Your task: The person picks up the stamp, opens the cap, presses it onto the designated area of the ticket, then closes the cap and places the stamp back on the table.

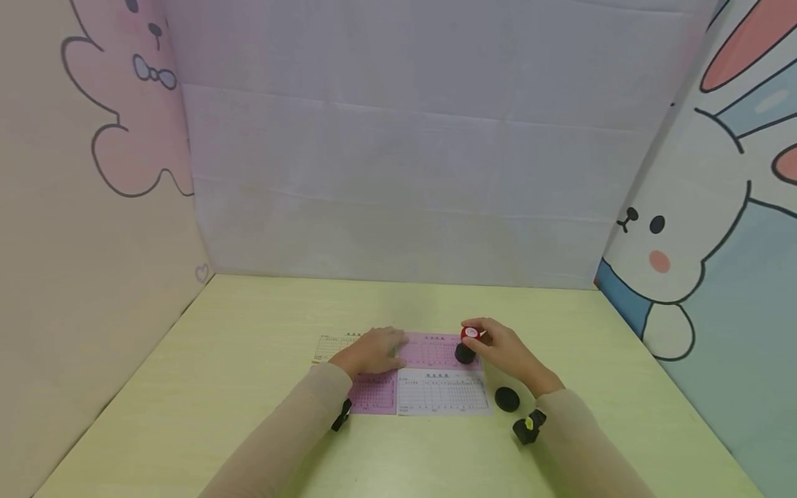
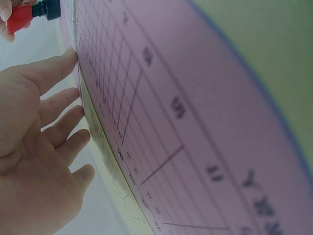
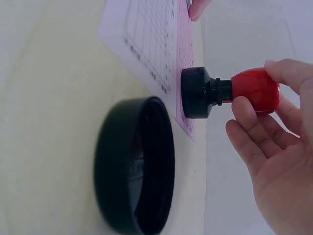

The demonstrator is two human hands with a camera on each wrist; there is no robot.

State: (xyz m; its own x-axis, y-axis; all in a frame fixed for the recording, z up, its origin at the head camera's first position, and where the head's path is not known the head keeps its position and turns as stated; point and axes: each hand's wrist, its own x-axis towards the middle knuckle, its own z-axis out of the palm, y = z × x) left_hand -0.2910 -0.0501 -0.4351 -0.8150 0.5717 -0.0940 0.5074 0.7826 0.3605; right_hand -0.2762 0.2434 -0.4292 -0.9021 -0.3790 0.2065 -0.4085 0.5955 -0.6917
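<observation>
My right hand [image 1: 509,351] grips the red handle of a self-inking stamp [image 3: 255,91], with thumb and fingers wrapped about it. The stamp's black base [image 3: 194,93] stands upright on the right end of the upper pink form [image 1: 428,351]. My left hand [image 1: 375,350] rests palm down with fingers spread, its fingertips over that form's left edge and the neighbouring yellow form [image 1: 328,347]. In the left wrist view, the fingers [image 2: 58,68] are slightly bent and hold nothing. A round black stamp cap [image 3: 134,166] lies on the table, hollow side showing, near my right wrist.
A white form [image 1: 443,394] and a second pink form [image 1: 377,397] lie in the nearer row, edge to edge with the others. The pale yellow table [image 1: 218,387] meets a white cloth backdrop [image 1: 398,173] and side walls with cartoon animals. Black wrist cameras [image 1: 526,429] sit on both sleeves.
</observation>
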